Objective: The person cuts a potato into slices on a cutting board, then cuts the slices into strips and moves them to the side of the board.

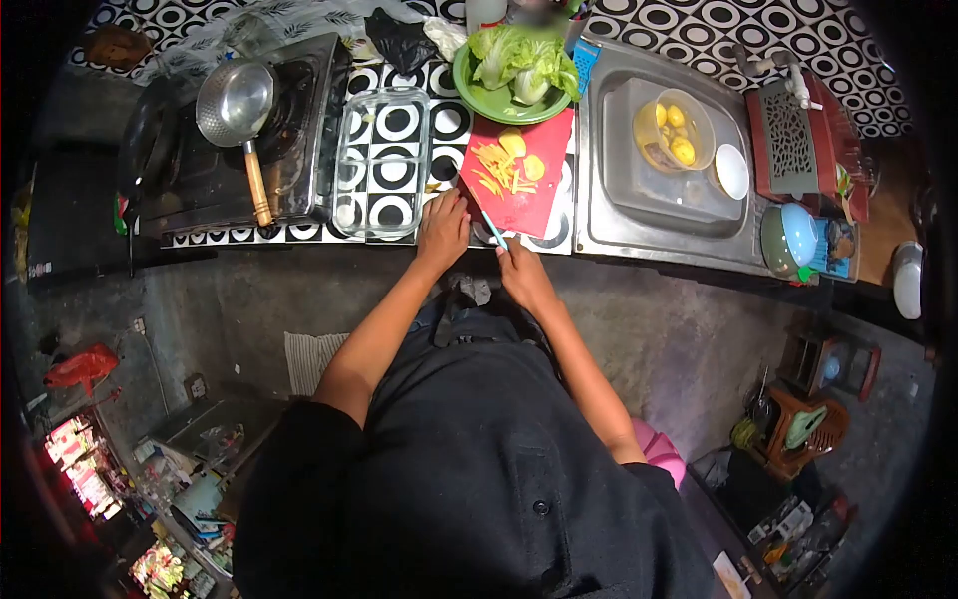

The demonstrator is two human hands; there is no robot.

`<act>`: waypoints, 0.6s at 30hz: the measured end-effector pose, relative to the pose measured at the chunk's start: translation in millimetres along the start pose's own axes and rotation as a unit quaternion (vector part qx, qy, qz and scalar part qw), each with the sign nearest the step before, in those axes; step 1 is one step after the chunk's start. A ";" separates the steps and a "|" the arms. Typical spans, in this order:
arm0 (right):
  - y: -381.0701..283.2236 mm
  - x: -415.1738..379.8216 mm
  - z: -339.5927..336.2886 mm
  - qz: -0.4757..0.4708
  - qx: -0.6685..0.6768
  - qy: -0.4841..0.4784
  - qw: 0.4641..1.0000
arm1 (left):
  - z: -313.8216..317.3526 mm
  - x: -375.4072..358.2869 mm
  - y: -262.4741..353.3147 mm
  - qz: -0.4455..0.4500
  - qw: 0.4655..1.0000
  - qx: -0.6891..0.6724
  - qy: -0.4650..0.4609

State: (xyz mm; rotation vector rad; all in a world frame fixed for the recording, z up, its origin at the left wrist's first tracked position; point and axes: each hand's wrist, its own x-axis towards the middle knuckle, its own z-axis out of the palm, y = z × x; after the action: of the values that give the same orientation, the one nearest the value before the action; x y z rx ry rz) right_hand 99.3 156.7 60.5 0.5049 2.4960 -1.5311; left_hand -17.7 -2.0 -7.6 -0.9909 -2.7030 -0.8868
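My right hand (522, 275) is closed around the light blue handle of a knife (493, 229) at the front edge of the counter. Its blade points away and to the left, over a red cutting board (518, 214). Cut yellow strips (494, 165) lie on that board, with larger yellow pieces (513, 142) beside them; they look like potato. My left hand (445, 228) rests by the board's left edge, near the blade, fingers stretched forward and nothing visible in them. A green bowl (469, 98) of leafy lettuce (524, 65) stands just behind the board.
Left of my hands is a clear glass container (383, 165), then a stove (299, 190) bearing a saucepan (236, 100). On the right, a metal sink (599, 215) holds a bowl (654, 150) with yellow pieces and a small white bowl (731, 172). Several bowls (788, 240) stand farther right.
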 end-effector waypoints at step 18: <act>-7.5 -12.9 18.5 -0.013 -0.059 0.073 0.995 | -1.0 -4.5 -8.1 0.032 0.999 -0.007 -0.019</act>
State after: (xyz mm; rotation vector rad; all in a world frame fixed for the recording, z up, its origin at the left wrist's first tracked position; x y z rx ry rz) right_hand 107.9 134.6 62.3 0.5875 2.6942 -1.3926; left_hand -19.4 -10.0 -12.1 -1.1009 -2.6839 -0.8845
